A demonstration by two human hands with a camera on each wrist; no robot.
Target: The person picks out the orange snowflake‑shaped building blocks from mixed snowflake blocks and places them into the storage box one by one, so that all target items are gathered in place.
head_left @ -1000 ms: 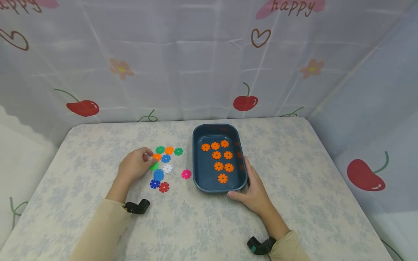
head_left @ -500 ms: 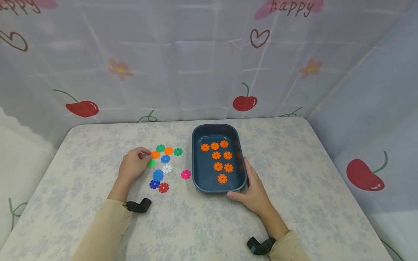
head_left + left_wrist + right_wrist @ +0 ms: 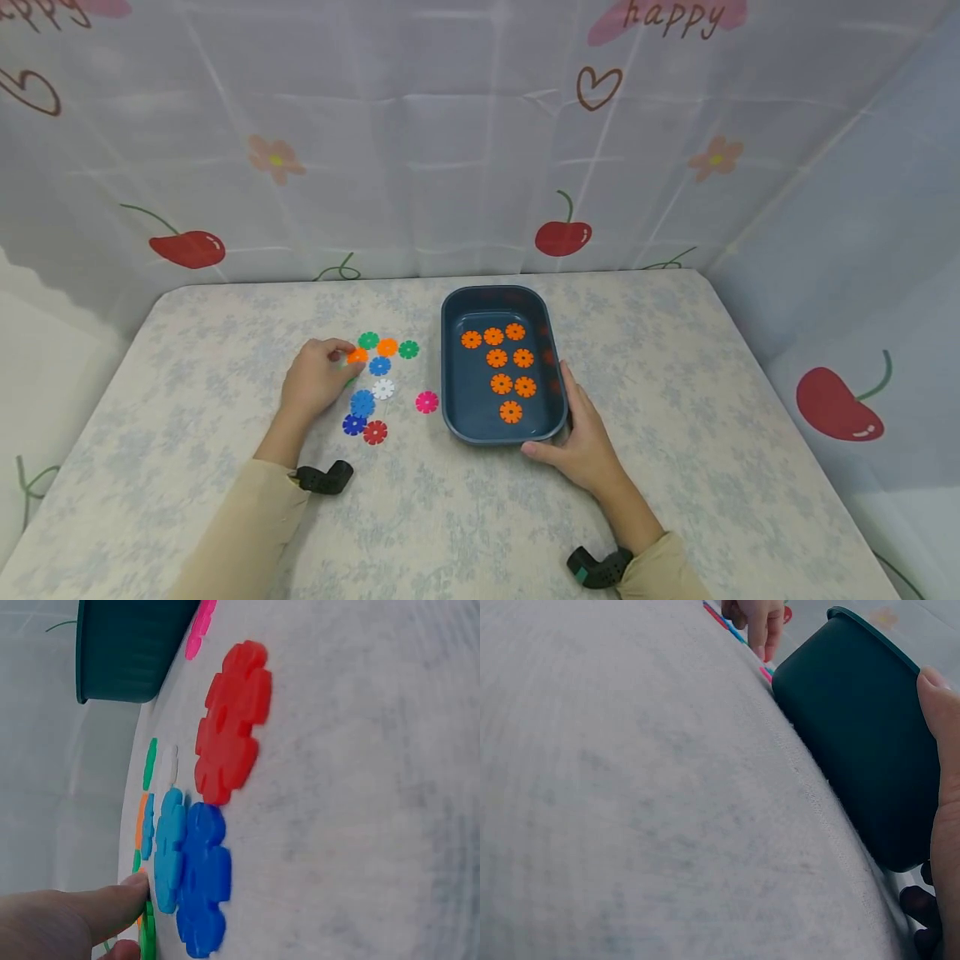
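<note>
My left hand [image 3: 315, 379] is at the left cluster of notched plastic snowflake discs, thumb and forefinger pinching an orange snowflake disc [image 3: 357, 356]. A bright green disc [image 3: 148, 930] is mostly hidden under that hand. Around it lie green [image 3: 368, 340], orange [image 3: 387, 347], blue [image 3: 380, 366], white [image 3: 383, 389], dark blue [image 3: 355, 425], red [image 3: 376, 432] and pink [image 3: 427, 402] discs. My right hand [image 3: 581, 437] grips the near right corner of a dark blue plastic tray [image 3: 467, 429], its thumb [image 3: 936, 694] at the rim. Several orange discs [image 3: 497, 357] lie apart inside the tray.
A pale, blue-mottled cloth covers the table [image 3: 720, 467]. Behind it hangs a white printed curtain [image 3: 450, 192], close to the table's far edge. Black wrist cameras [image 3: 326, 477] are strapped to both forearms.
My left hand has shifted slightly, and the orange disc at its fingertips has slid a little up and left. The bright green disc has become mostly covered. My right hand and the tray stay put.
</note>
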